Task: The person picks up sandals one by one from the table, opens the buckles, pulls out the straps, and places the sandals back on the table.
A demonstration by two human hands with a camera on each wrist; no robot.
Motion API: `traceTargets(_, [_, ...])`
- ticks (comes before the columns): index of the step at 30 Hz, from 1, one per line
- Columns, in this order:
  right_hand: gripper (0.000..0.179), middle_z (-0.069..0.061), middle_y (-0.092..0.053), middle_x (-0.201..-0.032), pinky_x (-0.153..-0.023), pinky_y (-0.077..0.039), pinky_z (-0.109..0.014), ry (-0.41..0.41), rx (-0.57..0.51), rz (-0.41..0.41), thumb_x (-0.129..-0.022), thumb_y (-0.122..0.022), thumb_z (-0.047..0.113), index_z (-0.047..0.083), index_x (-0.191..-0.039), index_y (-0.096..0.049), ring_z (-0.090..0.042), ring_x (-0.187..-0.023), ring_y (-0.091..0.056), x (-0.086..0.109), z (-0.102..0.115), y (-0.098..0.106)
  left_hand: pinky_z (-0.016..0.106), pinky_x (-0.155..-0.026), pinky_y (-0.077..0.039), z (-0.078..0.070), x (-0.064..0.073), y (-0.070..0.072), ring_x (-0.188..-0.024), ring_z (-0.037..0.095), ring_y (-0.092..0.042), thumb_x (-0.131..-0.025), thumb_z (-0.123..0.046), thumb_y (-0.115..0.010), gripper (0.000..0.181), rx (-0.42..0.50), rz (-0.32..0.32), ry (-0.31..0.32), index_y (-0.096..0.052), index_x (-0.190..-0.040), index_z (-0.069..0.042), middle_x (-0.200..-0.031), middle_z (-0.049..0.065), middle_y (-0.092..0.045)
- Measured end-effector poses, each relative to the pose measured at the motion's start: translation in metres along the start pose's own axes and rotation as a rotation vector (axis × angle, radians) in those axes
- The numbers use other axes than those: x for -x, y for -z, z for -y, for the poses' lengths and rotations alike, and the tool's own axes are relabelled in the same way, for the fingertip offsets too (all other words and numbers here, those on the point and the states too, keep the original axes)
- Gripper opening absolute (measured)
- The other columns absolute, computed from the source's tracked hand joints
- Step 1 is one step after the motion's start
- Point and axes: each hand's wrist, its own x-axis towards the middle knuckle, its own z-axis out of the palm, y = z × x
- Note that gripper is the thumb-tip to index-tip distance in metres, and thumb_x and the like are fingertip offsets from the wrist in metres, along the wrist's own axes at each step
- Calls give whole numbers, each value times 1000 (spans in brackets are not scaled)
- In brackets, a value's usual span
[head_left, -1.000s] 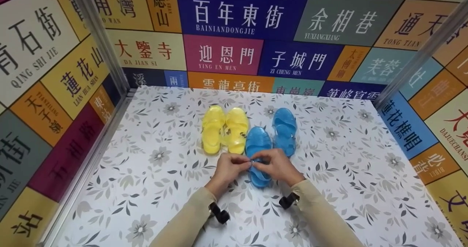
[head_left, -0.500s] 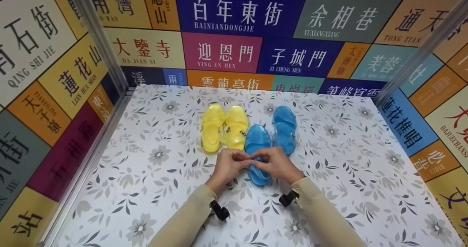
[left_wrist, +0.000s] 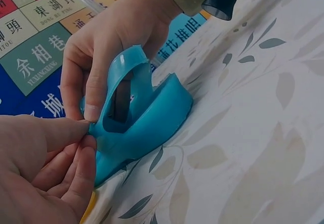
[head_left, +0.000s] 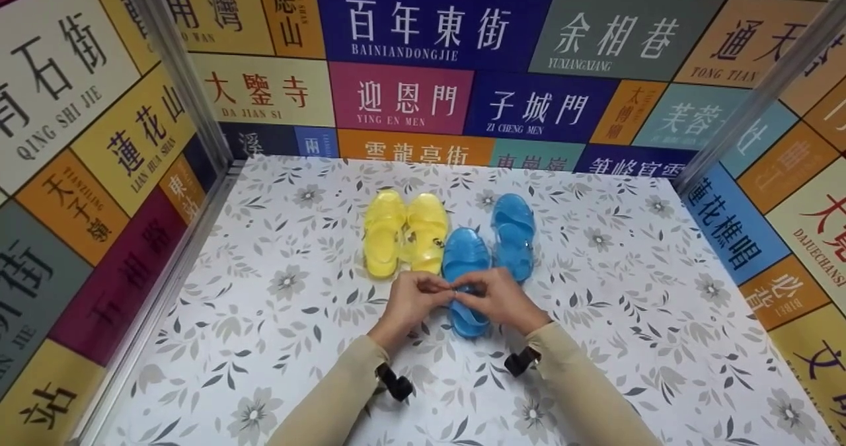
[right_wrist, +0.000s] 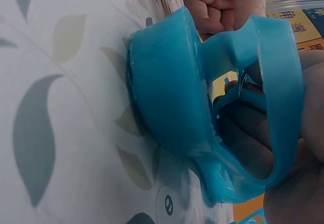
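A blue jelly sandal (head_left: 466, 251) stands on the table, toe pointing away, with its heel end nearest me. At its left side my left hand (head_left: 408, 304) and right hand (head_left: 502, 300) meet, thumb and fingertips of each pinching the ankle strap's fastening. In the left wrist view the strap (left_wrist: 114, 85) arches up from the sandal, and the pinched spot is mostly hidden by the fingers. A small metal buckle (right_wrist: 246, 80) shows through the strap opening in the right wrist view. Fingers of my right hand lie behind that strap, inside the opening.
The other blue sandal (head_left: 513, 228) stands farther back to the right. Two yellow sandals, a left one (head_left: 382, 248) and a right one (head_left: 426, 248), sit side by side at the left. The table (head_left: 291, 340) has a leaf-patterned cover and printed walls (head_left: 403, 96) around it.
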Motion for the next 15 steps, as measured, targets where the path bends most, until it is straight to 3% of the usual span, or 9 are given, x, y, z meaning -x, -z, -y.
traceTargets(15, [19, 0, -80, -109, -82, -61, -26, 9, 8, 18, -94, -80, 18, 13, -113, -82, -13, -95, -75, -2, -1, 1, 26, -69, -60, -6, -1, -4, -77, 13, -73, -83, -1, -86, 10, 68, -6, 67, -80, -91, -4, -83, 5, -79])
